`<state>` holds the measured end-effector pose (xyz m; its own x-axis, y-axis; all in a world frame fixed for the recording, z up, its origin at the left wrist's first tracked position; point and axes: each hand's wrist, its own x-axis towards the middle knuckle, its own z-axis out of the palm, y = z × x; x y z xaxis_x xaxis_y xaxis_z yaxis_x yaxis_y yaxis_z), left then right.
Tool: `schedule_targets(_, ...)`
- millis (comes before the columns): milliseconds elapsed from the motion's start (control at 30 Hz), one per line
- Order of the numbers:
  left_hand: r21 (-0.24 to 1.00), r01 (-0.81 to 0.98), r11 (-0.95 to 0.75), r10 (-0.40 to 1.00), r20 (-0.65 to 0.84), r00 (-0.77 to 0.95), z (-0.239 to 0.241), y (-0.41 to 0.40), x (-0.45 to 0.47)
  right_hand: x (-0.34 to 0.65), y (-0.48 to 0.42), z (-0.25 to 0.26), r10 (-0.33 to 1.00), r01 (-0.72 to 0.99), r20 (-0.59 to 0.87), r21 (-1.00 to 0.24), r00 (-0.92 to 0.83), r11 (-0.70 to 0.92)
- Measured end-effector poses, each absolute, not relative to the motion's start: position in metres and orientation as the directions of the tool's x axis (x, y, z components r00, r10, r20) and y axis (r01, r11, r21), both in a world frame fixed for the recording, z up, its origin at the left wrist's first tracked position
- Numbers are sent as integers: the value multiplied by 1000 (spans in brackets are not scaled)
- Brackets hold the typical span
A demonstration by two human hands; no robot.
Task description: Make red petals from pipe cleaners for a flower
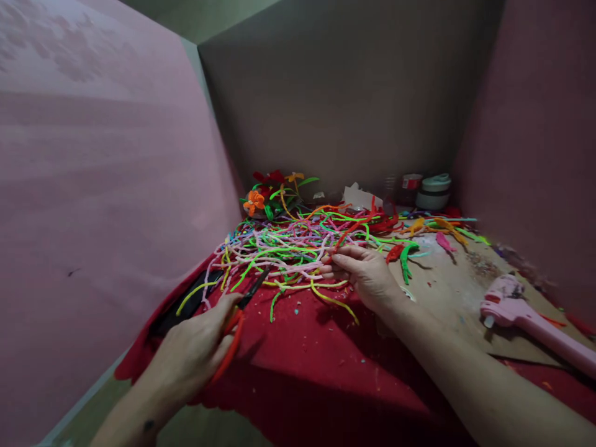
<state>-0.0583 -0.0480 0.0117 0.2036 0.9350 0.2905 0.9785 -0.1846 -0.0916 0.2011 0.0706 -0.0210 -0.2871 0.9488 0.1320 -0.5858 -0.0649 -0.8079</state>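
My left hand (200, 344) is closed around the orange handles of a pair of scissors (228, 347), whose dark blades point up toward the pile. In my right hand (365, 273) an orange-red pipe cleaner (354, 230) is pinched between thumb and fingers, its length rising up and to the right. Beyond both hands spreads a tangled heap of pipe cleaners (279, 251) in pink, green, yellow and purple. A bent green piece (407, 262) and a red piece (394, 252) lie just right of my right hand.
A pink glue gun (521, 313) rests on a cardboard sheet (449, 298) at right. Pipe-cleaner flowers (255, 203) stand at the back left. A lidded container (434, 192) and a jar (410, 188) sit by the back wall. Scraps dot the red cloth (298, 347).
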Motion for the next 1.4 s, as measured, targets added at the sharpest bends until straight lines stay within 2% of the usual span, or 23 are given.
schedule_targets(100, -86, 943, -323, 886, 323, 333, 4, -38, -24, 200, 69, -22, 947, -595, 162, -803, -279, -38)
schedule_targets(200, -67, 930, -360, 885, 289, 364, -5, -21, 7, 199, 69, -23, 945, -608, 173, -793, -277, -33)
schedule_targets(367, -96, 961, -260, 914, 295, 277, -12, -1, 30, 197, 67, -24, 952, -611, 156, -791, -263, -40)
schedule_targets(567, -97, 969, -228, 946, 214, 244, -8, 1, 34, 196, 66, -24, 954, -606, 173, -795, -246, -12)
schedule_targets(900, -124, 963, -240, 936, 232, 263, -14, 6, 38, 193, 64, -26, 938, -610, 175, -791, -298, -46)
schedule_targets(1133, -157, 960, -230, 950, 179, 257, -9, 5, 41, 192, 63, -26, 937, -605, 167, -794, -308, -57)
schedule_targets(1400, -115, 966, -231, 962, 123, 245, -11, 8, 45, 189, 61, -26, 956, -576, 140, -817, -257, -36)
